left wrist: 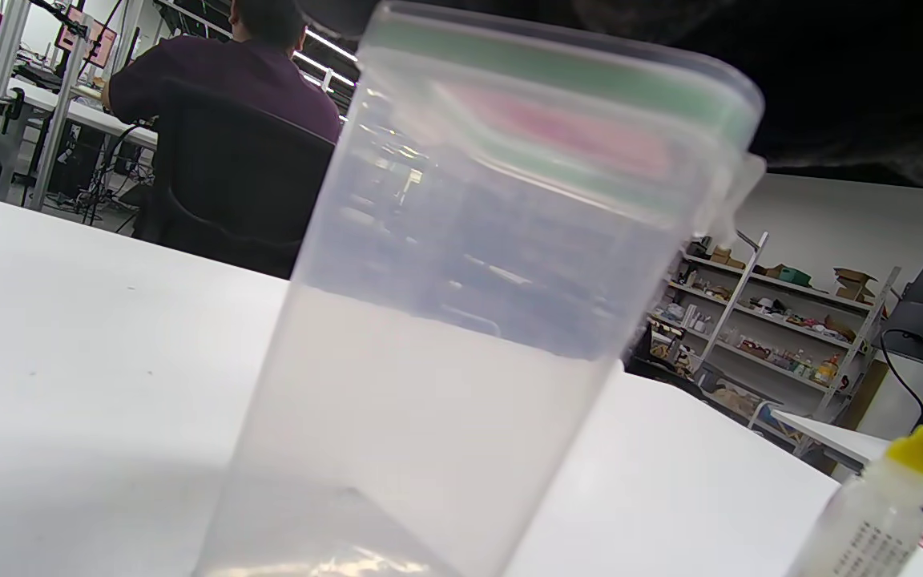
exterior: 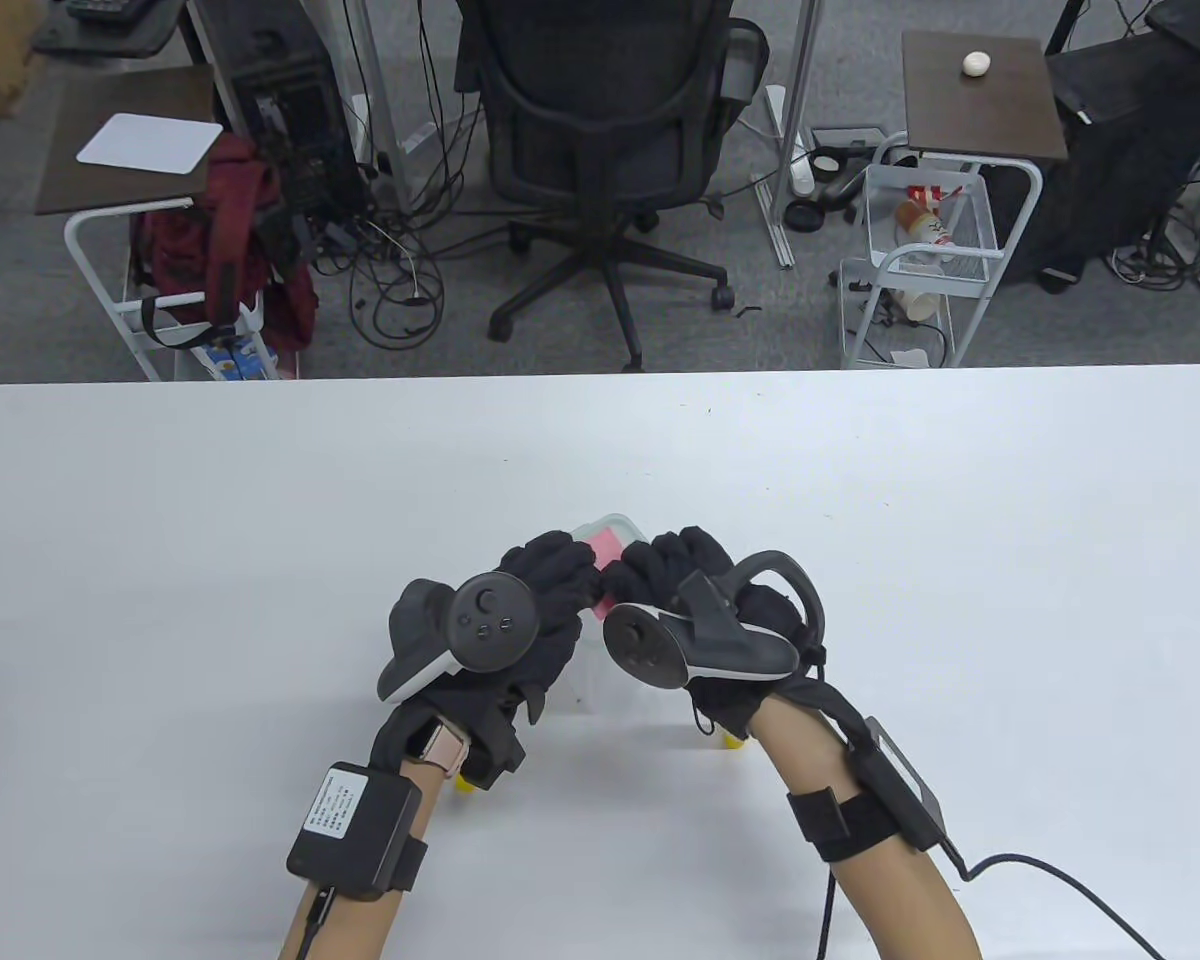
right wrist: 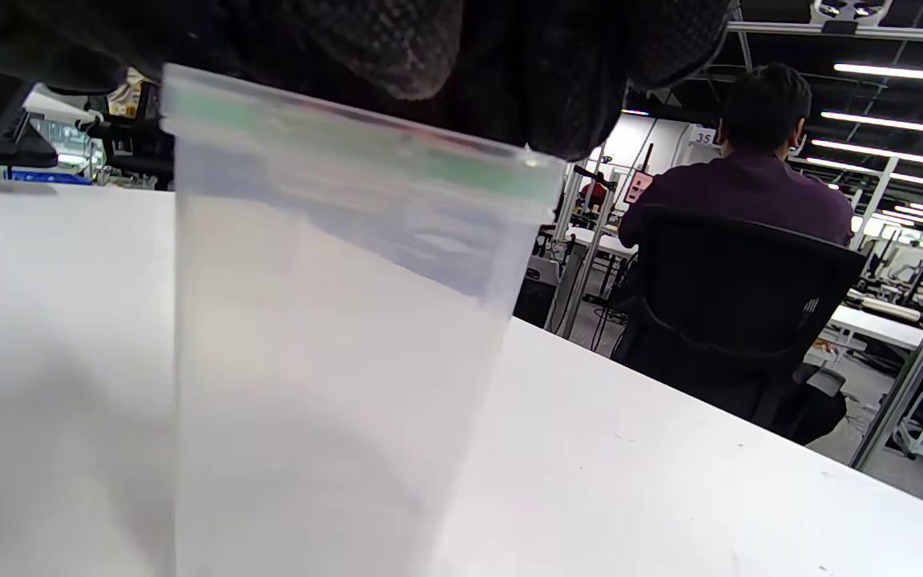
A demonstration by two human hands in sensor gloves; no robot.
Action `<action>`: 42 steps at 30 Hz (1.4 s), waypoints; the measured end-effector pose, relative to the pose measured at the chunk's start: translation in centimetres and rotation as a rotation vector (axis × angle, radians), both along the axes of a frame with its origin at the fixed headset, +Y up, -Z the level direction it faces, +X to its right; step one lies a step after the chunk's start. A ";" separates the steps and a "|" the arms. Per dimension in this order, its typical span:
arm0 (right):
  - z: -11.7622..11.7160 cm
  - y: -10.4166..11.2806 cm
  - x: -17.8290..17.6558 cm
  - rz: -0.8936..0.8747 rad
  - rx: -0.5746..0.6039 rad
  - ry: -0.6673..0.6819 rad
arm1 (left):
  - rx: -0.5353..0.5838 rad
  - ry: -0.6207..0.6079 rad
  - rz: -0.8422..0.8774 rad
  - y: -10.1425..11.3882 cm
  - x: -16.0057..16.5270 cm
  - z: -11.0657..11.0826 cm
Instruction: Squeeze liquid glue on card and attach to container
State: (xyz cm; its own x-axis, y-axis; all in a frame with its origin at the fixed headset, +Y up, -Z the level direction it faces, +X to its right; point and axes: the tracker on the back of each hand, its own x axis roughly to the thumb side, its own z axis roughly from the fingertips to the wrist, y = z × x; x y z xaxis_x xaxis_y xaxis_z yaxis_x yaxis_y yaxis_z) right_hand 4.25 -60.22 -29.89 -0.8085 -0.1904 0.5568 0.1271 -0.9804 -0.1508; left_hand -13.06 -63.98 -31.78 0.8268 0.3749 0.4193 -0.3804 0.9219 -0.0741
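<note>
Where the two gloved hands meet on the white table (exterior: 160, 520), the pink paper card (exterior: 605, 548) is pressed onto the lid of the tall translucent plastic container (exterior: 615, 525) — left hand (exterior: 520, 610) and right hand (exterior: 695, 590) both curled over it. From the left wrist, the green-sealed lid (left wrist: 590, 88) is seen, the yellow-capped glue bottle (left wrist: 878, 513) nearby. From the right wrist, fingertips (right wrist: 397, 48) rest on the lid — grip unclear.

Container (left wrist: 445, 336): translucent frosted plastic, smooth, w/ a clear lid showing a green seal; card (exterior: 605, 548): pink, matt, looks like paper. Gloves on left hand (exterior: 520, 610) and right hand (exterior: 700, 600): black knit cloth, rough; table (exterior: 260, 560): white, smooth, matt; glue bottle (left wrist: 870, 521): cloudy plastic, yellow cap.
</note>
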 end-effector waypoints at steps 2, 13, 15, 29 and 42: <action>0.2 0.0 0.0 0.023 0.012 -0.003 | 0.001 -0.003 0.000 0.0 0.0 0.0; -3.0 -0.3 -0.1 -0.119 -0.089 -0.100 | -0.001 -0.004 0.000 0.0 0.0 0.0; -3.2 -0.5 -0.3 -0.113 -0.099 -0.105 | -0.001 -0.003 0.001 0.0 0.0 0.0; 0.7 0.4 1.1 0.022 -0.018 -0.006 | -0.004 0.013 -0.001 0.0 0.1 0.0; -2.0 0.3 0.2 -0.086 -0.084 -0.068 | -0.004 0.010 0.008 0.0 0.1 0.0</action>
State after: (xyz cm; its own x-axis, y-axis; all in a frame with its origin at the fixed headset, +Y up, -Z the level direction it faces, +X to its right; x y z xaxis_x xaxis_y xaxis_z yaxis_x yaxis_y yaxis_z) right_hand 4.41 -59.90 -31.85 -0.8562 -0.0735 0.5114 0.0489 -0.9969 -0.0614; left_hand -12.91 -64.00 -31.78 0.8281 0.3827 0.4096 -0.3882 0.9186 -0.0736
